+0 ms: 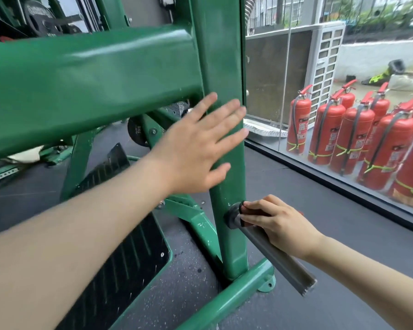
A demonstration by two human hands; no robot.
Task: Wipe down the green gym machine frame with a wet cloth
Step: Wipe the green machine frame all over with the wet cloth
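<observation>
The green gym machine frame fills the left and middle; its upright post (222,55) meets a thick sloping beam (88,75). My left hand (196,151) lies flat with fingers spread against the upright post. Lower down, a grey steel peg (279,260) sticks out of the post toward me. My right hand (281,227) grips a dark red cloth (252,211) wrapped on the peg, close to its collar at the post. Most of the cloth is hidden under my fingers.
A glass wall runs along the right, with several red fire extinguishers (358,139) and an air-conditioner unit (324,63) behind it. A black ribbed footplate (119,258) sits low left. Weight plates (38,15) hang at top left. The grey rubber floor (332,210) lies between frame and glass.
</observation>
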